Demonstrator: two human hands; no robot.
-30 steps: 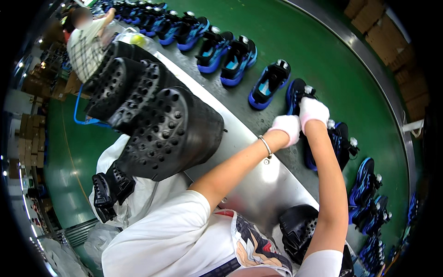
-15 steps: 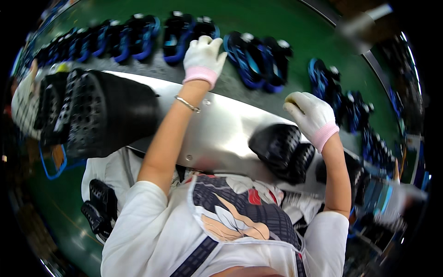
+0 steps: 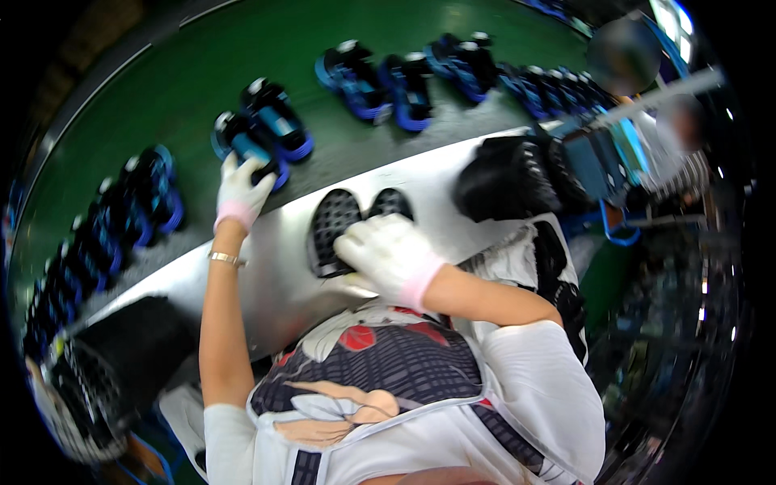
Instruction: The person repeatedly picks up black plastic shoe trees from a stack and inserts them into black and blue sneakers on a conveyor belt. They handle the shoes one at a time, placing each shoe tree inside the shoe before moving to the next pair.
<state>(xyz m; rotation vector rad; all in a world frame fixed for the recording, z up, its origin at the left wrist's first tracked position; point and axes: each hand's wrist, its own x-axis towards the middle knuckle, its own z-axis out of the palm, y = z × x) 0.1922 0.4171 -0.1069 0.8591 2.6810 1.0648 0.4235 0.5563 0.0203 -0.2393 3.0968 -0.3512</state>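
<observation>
My left hand (image 3: 241, 192), in a white glove with a pink cuff, is at the near end of a blue and black shoe (image 3: 252, 149). Its fingers curl over the shoe's edge; blur softens the contact. A matching shoe (image 3: 279, 121) lies close beside it. My right hand (image 3: 390, 255), gloved the same way, is bent over a black sole-shaped piece (image 3: 333, 226) with a lattice surface, probably an insole. Those fingers close at its right edge. A second such black piece (image 3: 391, 202) shows behind the hand, its lower part hidden.
A shiny metal ledge (image 3: 283, 242) runs between me and the green surface (image 3: 186, 97). More blue and black shoes (image 3: 352, 81) stand along that surface on both sides. Stacks of black lattice pieces lie at the left (image 3: 121, 356) and right (image 3: 517, 174). People sit at both ends.
The view has turned, and the shoes and ledge appear shifted. My left hand has come to a shoe. My right hand has moved from above the ledge's far edge down onto the black piece.
</observation>
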